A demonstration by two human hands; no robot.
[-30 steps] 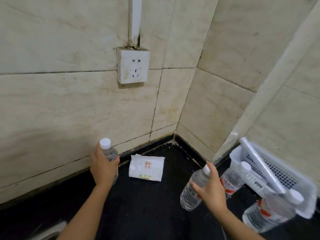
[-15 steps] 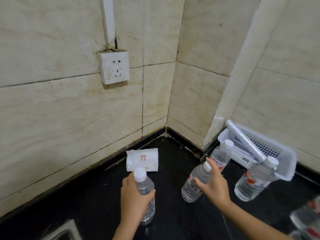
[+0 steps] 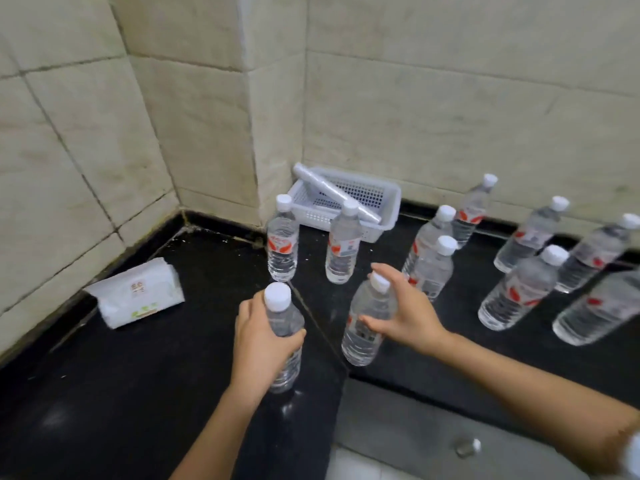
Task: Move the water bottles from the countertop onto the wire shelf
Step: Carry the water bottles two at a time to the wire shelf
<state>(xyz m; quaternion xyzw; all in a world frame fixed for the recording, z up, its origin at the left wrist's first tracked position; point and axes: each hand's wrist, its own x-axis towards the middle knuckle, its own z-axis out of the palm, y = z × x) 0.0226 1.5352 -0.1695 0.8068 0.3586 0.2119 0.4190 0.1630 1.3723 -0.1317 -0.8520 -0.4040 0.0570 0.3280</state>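
Observation:
Clear water bottles with white caps and red labels stand on a black countertop. My left hand grips one bottle around its upper body, near the counter's front edge. My right hand holds a second bottle by the shoulder; it tilts left. Two more bottles stand upright just behind my hands. Several others stand further right. No wire shelf is in view.
A white plastic basket with a roll lying across it sits in the tiled corner. A white tissue pack lies at the left by the wall. A grey cabinet front with a knob sits below the counter edge.
The view swung right, so several more bottles on the right came into sight. My left hand carried its bottle from the left wall toward the middle, close to my right hand's bottle.

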